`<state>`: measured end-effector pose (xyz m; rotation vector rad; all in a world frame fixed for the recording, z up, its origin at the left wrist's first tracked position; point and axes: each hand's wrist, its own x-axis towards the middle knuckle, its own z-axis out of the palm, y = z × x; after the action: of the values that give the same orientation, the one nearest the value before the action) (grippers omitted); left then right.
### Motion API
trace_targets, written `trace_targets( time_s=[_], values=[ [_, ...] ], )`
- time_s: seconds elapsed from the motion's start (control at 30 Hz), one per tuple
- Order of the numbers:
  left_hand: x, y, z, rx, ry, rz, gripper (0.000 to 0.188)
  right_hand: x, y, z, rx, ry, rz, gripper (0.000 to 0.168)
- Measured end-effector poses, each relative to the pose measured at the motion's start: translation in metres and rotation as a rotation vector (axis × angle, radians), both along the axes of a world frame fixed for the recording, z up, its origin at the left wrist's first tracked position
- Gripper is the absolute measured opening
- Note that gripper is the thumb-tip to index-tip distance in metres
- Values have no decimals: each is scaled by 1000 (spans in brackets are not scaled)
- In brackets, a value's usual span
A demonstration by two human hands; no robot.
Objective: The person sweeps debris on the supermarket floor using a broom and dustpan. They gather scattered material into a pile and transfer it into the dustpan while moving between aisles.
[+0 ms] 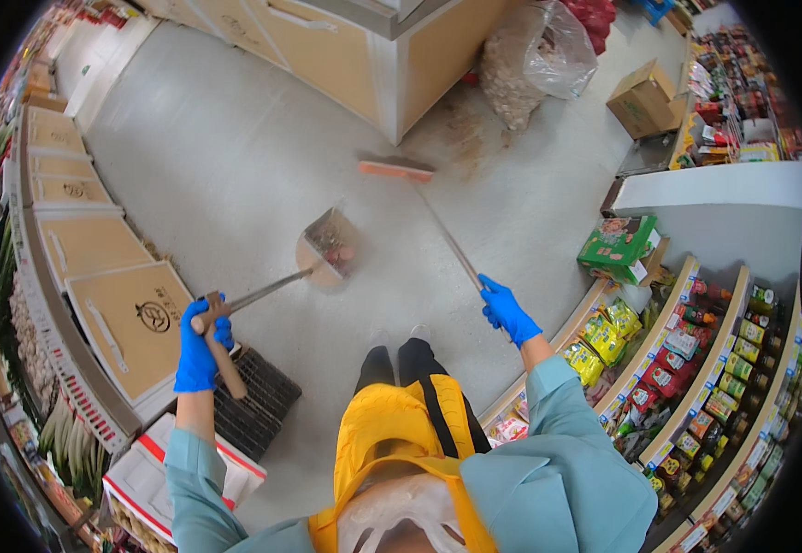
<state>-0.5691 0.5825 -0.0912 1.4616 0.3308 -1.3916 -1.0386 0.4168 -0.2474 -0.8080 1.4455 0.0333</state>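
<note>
My left hand (199,345), in a blue glove, grips the T-shaped handle of a long-handled dustpan (315,260). Debris (337,250) lies in the pan, which is out over the grey floor; whether it touches the floor is hard to tell. In a matching glove, my right hand (508,311) is closed around the pole of a broom (395,171). The broom's orange head is farther out, to the right of the pan and near the corner of a beige cabinet (398,90). Its bristles look blurred.
Brown dirt stains (469,138) mark the floor near a filled plastic sack (511,76). A cardboard box (643,100) stands farther right. Grocery shelves (657,366) line my right. A black crate (263,401), a white foam box (145,470) and a vegetable stand (62,359) are on my left.
</note>
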Motion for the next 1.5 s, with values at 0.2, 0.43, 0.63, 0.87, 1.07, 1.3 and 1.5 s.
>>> trace_targets(
  time_s=[0.2, 0.43, 0.63, 0.87, 1.07, 1.3, 1.5],
  values=[
    [9, -5, -9, 19, 61, 45, 34, -24, -104, -86, -245, 59, -211, 39],
    [4, -16, -12, 22, 21, 52, 35, 26, -39, -142, -141, 113, -78, 32],
    [3, -25, -3, 34, -9, 60, 35, -15, 61, -68, 149, 71, -33, 43],
    [-2, -23, -6, 7, -11, 41, 34, 59, -14, -111, -493, 35, 412, 41],
    [0, -13, -4, -4, -35, 42, 34, -7, 19, -85, -637, 252, 754, 41],
    [-14, -5, 6, 53, -14, -61, 34, -63, -5, -54, -72, 150, -54, 39],
    [-28, -26, -2, 37, 5, -71, 32, 21, 85, -117, 81, 136, -227, 34]
  ],
)
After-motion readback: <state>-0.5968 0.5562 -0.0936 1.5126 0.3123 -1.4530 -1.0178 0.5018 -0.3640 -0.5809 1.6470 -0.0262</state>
